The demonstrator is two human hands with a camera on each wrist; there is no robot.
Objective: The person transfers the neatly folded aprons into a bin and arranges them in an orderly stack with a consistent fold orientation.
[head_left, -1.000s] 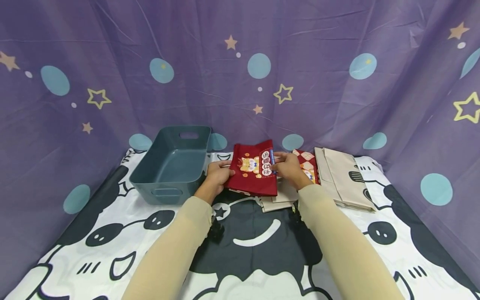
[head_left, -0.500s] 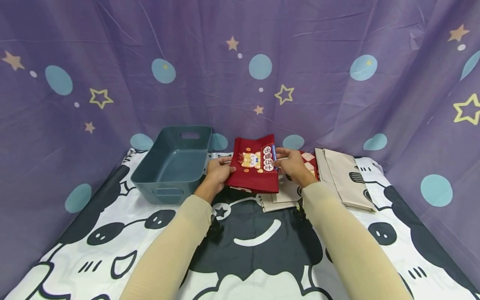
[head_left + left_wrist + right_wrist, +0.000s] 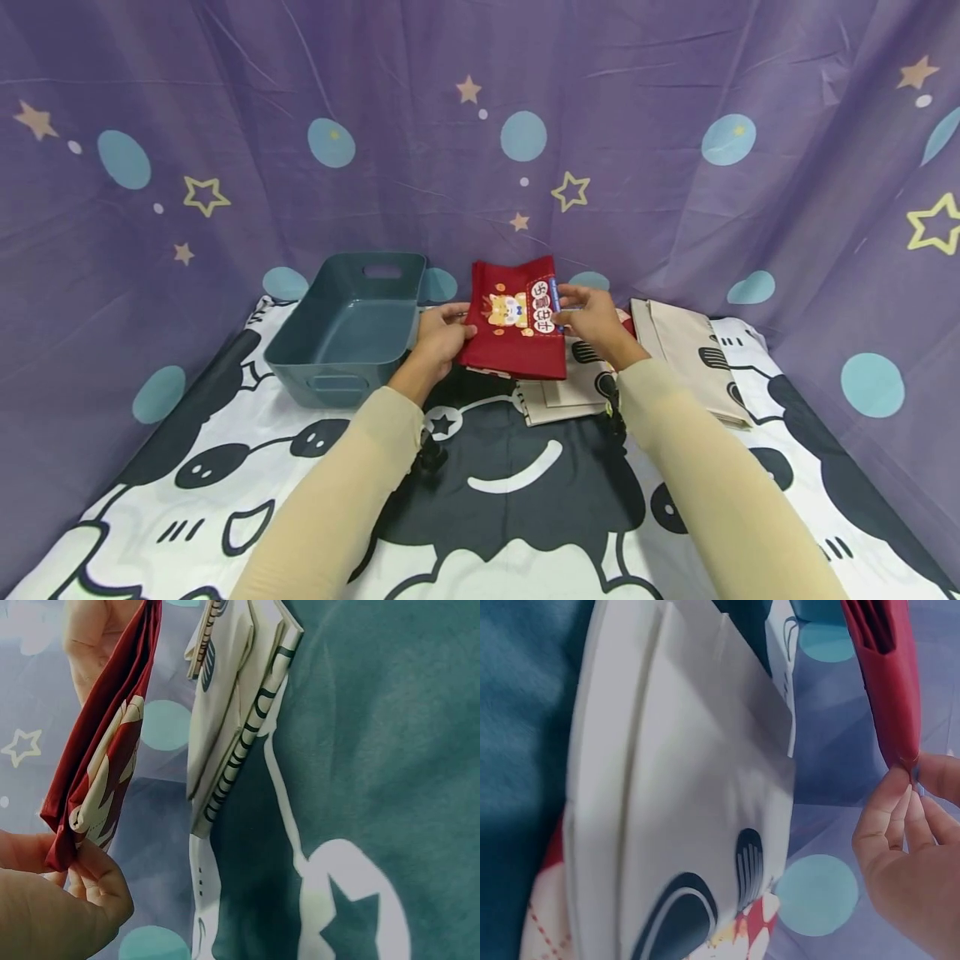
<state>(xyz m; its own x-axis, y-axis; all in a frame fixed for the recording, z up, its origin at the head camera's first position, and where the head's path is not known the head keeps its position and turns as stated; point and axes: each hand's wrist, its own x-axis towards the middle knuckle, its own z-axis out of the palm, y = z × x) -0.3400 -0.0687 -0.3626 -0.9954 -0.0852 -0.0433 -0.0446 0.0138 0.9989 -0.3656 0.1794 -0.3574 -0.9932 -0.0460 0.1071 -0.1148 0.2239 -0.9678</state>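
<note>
A folded red cloth (image 3: 517, 354) with a cartoon dog and white lettering is held up off the table between both hands. My left hand (image 3: 437, 340) pinches its left edge, thumb on top. At the opposite edge my right hand (image 3: 600, 323) pinches it between thumb and fingers. The left wrist view shows the red cloth's (image 3: 97, 727) stacked layers, with a cream and red patterned layer underneath. In the right wrist view the thumb and fingertips of the right hand (image 3: 919, 847) meet at its lower end. A folded beige cloth (image 3: 558, 402) lies below it, partly covered from above.
A blue-green plastic bin (image 3: 337, 385) with handle slots stands left of my left hand. Another folded beige cloth (image 3: 686, 354) lies at the right. A red and white checked cloth (image 3: 761, 922) is mostly hidden beside the beige one. A purple curtain (image 3: 645, 200) hangs behind the table.
Both hands have raised the red cloth and shifted it slightly right. More of the beige cloth below shows, while the right hand now covers most of the checked cloth in the head view.
</note>
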